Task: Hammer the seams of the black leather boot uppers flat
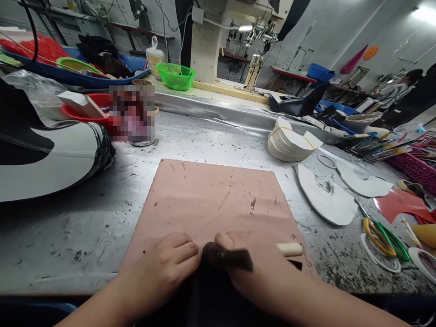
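My right hand [252, 261] is closed around a hammer [238, 259]. Its dark head points toward my left hand, and the pale end of its wooden handle sticks out on the right. My left hand [170, 259] has its fingers curled and pressed together at the edge of black material [211, 295] that lies low between both hands. Much of this material is in shadow, so its shape is unclear. Both hands are over the near part of a pinkish-tan board [218, 195].
Stacked black-and-white shoe-upper pieces [68, 159] stand at left. To the right are a bundle of white pieces [289, 141], loose white cut pieces [327, 200] and scissors [384, 236]. Behind the board are a green basket [177, 77] and a sewing machine [207, 45].
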The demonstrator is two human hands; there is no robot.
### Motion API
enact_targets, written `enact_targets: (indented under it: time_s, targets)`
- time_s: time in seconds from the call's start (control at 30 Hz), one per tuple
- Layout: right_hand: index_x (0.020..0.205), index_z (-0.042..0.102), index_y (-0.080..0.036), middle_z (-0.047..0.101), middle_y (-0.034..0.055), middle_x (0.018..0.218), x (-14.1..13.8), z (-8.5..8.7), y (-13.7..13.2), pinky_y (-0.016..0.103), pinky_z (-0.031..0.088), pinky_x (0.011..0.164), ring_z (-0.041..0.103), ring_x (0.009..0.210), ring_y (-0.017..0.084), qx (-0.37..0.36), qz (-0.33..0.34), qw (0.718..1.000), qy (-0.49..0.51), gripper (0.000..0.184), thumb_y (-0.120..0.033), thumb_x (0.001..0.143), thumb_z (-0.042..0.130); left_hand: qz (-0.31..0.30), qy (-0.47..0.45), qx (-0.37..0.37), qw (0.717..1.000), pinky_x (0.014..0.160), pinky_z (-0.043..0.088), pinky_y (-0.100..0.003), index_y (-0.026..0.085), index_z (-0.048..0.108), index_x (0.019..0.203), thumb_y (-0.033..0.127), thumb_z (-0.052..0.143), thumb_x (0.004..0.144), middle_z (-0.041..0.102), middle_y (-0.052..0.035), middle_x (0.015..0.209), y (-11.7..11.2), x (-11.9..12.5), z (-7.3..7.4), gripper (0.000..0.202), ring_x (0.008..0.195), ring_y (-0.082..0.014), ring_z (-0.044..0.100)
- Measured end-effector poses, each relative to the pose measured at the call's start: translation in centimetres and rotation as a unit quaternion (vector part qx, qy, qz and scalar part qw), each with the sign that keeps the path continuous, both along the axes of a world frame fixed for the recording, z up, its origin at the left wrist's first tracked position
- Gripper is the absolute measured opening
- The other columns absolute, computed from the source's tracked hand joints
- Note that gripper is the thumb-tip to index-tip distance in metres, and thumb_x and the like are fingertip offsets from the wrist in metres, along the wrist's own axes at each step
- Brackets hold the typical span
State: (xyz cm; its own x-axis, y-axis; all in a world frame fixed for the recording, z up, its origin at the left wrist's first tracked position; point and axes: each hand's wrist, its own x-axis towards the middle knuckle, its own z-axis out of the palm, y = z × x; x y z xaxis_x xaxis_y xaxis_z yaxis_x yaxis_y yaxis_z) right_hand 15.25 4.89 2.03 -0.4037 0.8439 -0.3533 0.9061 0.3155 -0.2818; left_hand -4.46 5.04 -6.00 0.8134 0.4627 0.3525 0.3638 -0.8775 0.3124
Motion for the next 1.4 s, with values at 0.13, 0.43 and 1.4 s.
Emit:
enact_targets:
  time_s: [0.13,0.43,1.4]
  targets:
    - [0.076,0.054,-0.019,0.059,0.0000,0.069,-0.3,0.5,0.1,0.024,0.025,0.052,0.046,0.058,0.012,-0.031,0.026,0.999,-0.012,0.016,-0.006,0.080,0.047,0.010,-0.005,-0.034,0.999,0.063,0.044,-0.029,0.016,0.056,0.085,0.006,0.040,0.089,0.059,-0.0033,0.077,-0.3,0.0,-0.1,0.020,0.070,-0.0164,0.051]
    - [0.076,0.054,-0.018,0.056,-0.0030,0.063,-0.6,0.0,0.7,0.024,0.022,0.047,0.039,0.051,0.010,-0.047,0.049,0.998,-0.011,0.016,-0.003,0.076,0.050,0.079,-0.025,-0.228,0.970,0.074,0.044,-0.028,0.021,0.057,0.086,0.007,0.046,0.085,0.060,0.0002,0.084,0.3,-1.4,0.6,0.019,0.083,-0.0148,0.053]
    - [0.076,0.052,-0.019,0.053,-0.0024,0.065,-1.6,0.0,0.5,0.022,0.026,0.050,0.043,0.054,0.011,-0.006,0.046,0.998,0.043,0.019,-0.005,0.081,0.040,0.003,-0.044,-0.086,0.995,0.069,0.041,-0.028,0.015,0.059,0.092,0.004,0.038,0.089,0.060,-0.0041,0.076,0.0,-2.7,0.4,0.024,0.075,-0.0164,0.049]
